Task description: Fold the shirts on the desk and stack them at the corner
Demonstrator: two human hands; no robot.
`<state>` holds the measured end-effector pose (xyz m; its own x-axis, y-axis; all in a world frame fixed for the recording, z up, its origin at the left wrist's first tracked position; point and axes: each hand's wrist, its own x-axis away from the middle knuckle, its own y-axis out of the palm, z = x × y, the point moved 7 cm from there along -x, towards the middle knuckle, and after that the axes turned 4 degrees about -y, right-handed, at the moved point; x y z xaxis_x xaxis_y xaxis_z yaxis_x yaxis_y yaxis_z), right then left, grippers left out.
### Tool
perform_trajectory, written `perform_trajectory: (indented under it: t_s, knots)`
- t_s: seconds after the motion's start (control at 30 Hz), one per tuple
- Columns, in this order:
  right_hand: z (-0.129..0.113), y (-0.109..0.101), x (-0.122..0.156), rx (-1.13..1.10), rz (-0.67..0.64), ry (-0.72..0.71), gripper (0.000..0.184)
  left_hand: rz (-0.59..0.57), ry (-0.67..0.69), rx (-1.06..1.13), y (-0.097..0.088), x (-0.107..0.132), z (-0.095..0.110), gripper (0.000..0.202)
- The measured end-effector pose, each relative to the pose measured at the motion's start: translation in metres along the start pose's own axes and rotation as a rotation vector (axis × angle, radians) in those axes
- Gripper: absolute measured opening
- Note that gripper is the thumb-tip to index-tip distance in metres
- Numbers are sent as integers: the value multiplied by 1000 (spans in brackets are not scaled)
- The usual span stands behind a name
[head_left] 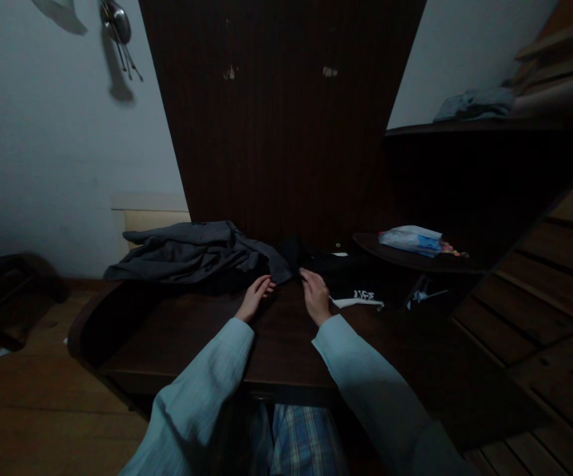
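Note:
A crumpled dark grey garment [191, 248] lies along the back of a dark wooden bench [207, 337], and one end of it reaches between my hands. My left hand [255, 299] has its fingers closed at the near edge of that end. With thumb and fingers pinched together, my right hand [316, 296] holds the same end at its right corner. Just right of it lies a black cloth item [345, 274] with white lettering, partly lost in shadow. The fingertips of both hands are partly hidden by the cloth.
A tall dark panel [286, 132] rises behind the bench. On the right, a rounded low shelf [415, 262] carries a blue and white packet [412, 239]. Folded cloth [474, 104] sits on the upper shelf. A dark stool [13, 284] stands at far left.

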<state>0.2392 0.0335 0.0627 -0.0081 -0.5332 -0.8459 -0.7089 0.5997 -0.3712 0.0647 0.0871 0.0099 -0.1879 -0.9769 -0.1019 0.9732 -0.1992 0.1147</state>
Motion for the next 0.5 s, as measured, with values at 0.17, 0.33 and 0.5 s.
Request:
perform_trajectory:
  t_s: [0.17, 0.33, 0.5]
  knots:
    - [-56, 43, 16, -95, -336, -253, 22, 70, -136, 97, -5, 8, -6, 29]
    - [-32, 16, 7, -11, -107, -96, 27, 187, -172, 378, -17, 4, -9, 17]
    - [13, -30, 3, 161, 259, 156, 29, 186, -240, 730, -32, -3, -9, 9]
